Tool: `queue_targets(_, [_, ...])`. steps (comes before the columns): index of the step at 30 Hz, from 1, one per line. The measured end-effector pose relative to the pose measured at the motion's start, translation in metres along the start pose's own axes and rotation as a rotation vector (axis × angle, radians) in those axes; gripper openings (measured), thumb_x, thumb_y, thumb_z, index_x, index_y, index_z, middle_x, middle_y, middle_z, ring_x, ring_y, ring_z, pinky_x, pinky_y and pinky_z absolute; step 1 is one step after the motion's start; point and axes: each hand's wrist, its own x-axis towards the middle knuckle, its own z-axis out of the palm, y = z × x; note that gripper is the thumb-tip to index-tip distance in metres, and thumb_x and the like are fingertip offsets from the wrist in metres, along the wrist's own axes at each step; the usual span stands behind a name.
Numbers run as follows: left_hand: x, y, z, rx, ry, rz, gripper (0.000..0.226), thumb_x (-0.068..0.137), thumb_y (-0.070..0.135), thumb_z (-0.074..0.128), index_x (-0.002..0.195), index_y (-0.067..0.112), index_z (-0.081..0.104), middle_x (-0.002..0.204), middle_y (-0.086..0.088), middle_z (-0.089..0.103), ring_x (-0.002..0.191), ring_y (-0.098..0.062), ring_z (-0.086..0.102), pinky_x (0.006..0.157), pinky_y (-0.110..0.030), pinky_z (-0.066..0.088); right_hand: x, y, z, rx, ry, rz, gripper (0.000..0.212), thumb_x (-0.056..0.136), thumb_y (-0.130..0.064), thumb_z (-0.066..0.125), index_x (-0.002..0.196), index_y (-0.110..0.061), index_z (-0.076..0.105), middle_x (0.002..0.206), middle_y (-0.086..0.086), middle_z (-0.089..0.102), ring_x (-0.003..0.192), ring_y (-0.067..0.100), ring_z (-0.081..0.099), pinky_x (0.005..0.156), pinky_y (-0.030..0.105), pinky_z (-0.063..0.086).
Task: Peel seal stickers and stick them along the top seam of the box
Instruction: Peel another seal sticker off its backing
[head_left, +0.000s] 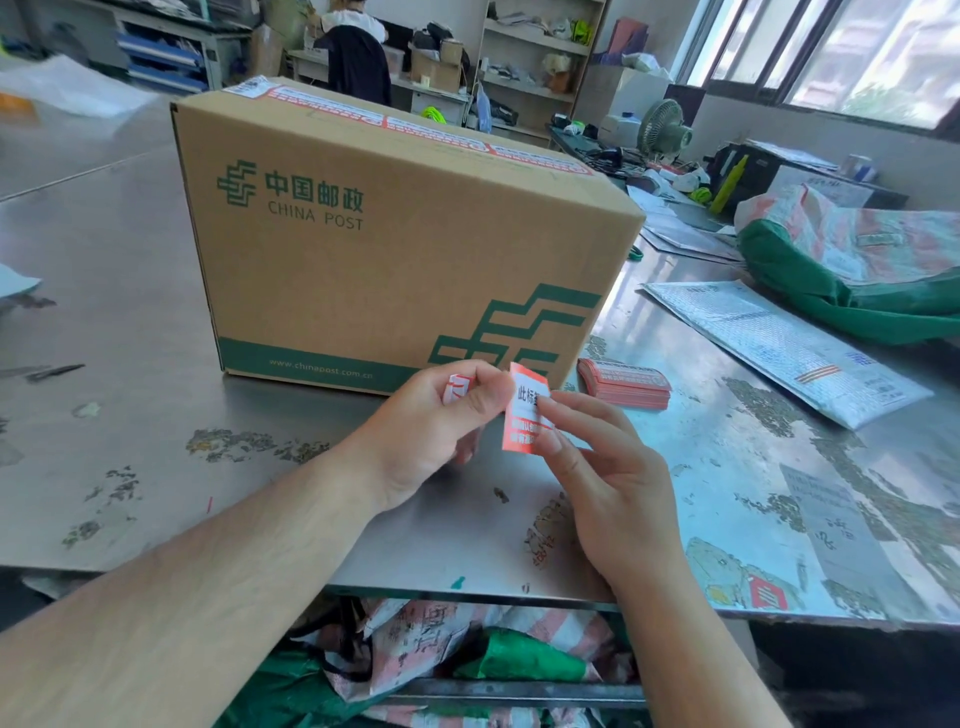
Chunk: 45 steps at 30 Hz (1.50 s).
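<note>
Cardboard box (395, 249), green print, stands mid-table; red-and-white seals (415, 124) already run along its top seam. Stack of stickers (626, 384) lies just right of the box's near corner. Padded envelope (779, 343) and a green-trimmed woven sack (857, 270) crowd the right side. Metal table (130, 312) is scuffed and shiny, with bare room to the left and in front.

Sticker (524, 410), glossy red and white, is held above the near table edge, in front of the box. Left hand (441, 431) curled, pinching its left part. Right hand (597, 467): fingers nearly straight, tips at the sticker's right edge; thumb hidden, pinch or touch unclear.
</note>
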Motion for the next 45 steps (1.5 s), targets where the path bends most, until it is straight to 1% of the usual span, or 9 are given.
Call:
queue_targets(5, [-0.0006,-0.0027,-0.0042,-0.019,-0.04,0.004,0.058,0.075,0.056,0.067,0.096,0.002,0.065,0.082,-0.019,0.053,0.06,-0.023,0.039,0.048,-0.021,0.034,-0.0022,0.0009,-0.0016,0.035,-0.058,-0.069,0.024,0.088,-0.024,0.072,0.11,-0.033,0.073,0.119,-0.003,0.067,0.111,0.002,0.064,0.084,0.009,0.046])
queue_targets(9, [-0.0006,-0.0016,-0.0034,0.004,-0.075,0.008,0.075,0.057,0.076,0.073,0.091,0.009,0.068,0.084,-0.018,0.058,0.068,-0.027,0.04,0.05,-0.02,0.037,-0.0038,0.0026,-0.0018,0.065,-0.056,-0.093,0.026,0.086,-0.035,0.069,0.112,-0.036,0.075,0.119,-0.004,0.067,0.113,0.008,0.064,0.085,0.012,0.047])
queue_targets(13, [-0.0005,-0.0016,-0.0045,-0.022,-0.098,-0.008,0.062,0.049,0.075,0.077,0.078,0.021,0.068,0.068,-0.001,0.061,0.058,-0.019,0.043,0.048,-0.019,0.037,-0.0046,0.0027,-0.001,0.078,-0.063,-0.104,0.031,0.088,-0.05,0.067,0.115,-0.036,0.074,0.122,-0.001,0.066,0.114,0.01,0.064,0.088,0.014,0.047])
queue_targets(16, [0.0,-0.0028,-0.0046,-0.033,-0.11,-0.004,0.053,0.05,0.071,0.08,0.072,0.025,0.067,0.061,0.008,0.058,0.054,-0.014,0.043,0.048,-0.019,0.036,-0.005,0.0029,-0.0005,0.073,-0.092,-0.123,0.035,0.089,-0.038,0.068,0.122,-0.026,0.072,0.124,0.001,0.066,0.114,0.008,0.064,0.089,0.015,0.047])
queue_targets(21, [-0.0002,-0.0026,-0.0055,-0.057,-0.132,0.002,0.051,0.049,0.066,0.083,0.073,0.023,0.068,0.066,0.003,0.063,0.056,-0.014,0.045,0.048,-0.018,0.038,-0.0057,0.0009,-0.0012,0.046,-0.173,-0.144,0.034,0.091,-0.027,0.062,0.121,-0.013,0.071,0.127,0.008,0.063,0.118,0.01,0.062,0.095,0.017,0.045])
queue_targets(28, [-0.0015,-0.0007,-0.0048,-0.042,-0.131,-0.021,0.052,0.049,0.069,0.082,0.078,0.026,0.074,0.075,-0.001,0.066,0.067,-0.024,0.044,0.05,-0.019,0.039,-0.0057,-0.0033,-0.0028,0.113,-0.204,-0.103,0.034,0.092,-0.03,0.058,0.119,-0.015,0.071,0.131,0.01,0.063,0.126,0.014,0.058,0.102,0.022,0.043])
queue_targets(34, [-0.0017,0.0009,-0.0033,-0.041,-0.124,-0.038,0.047,0.052,0.066,0.082,0.074,0.027,0.072,0.072,0.0,0.065,0.073,-0.03,0.042,0.051,-0.023,0.036,-0.0061,-0.0068,-0.0026,0.151,-0.214,-0.089,0.03,0.091,-0.028,0.058,0.118,-0.023,0.071,0.129,0.005,0.062,0.119,0.002,0.059,0.098,0.015,0.042])
queue_targets(39, [-0.003,0.0034,-0.0024,-0.051,-0.107,-0.049,0.019,0.061,0.045,0.075,0.064,0.027,0.069,0.066,0.006,0.066,0.062,-0.017,0.044,0.049,-0.02,0.037,-0.0059,-0.006,-0.0027,0.135,-0.221,-0.094,0.033,0.093,-0.027,0.056,0.119,-0.014,0.071,0.131,0.011,0.061,0.119,0.009,0.06,0.099,0.019,0.043])
queue_targets(45, [-0.004,0.0047,-0.0043,-0.043,-0.123,-0.08,0.013,0.082,0.022,0.067,0.088,0.01,0.066,0.049,0.01,0.055,0.04,-0.003,0.039,0.047,-0.022,0.027,-0.005,-0.0037,-0.0044,0.178,-0.14,-0.014,0.032,0.092,-0.036,0.052,0.108,-0.029,0.078,0.122,-0.009,0.069,0.122,0.011,0.059,0.095,0.022,0.047])
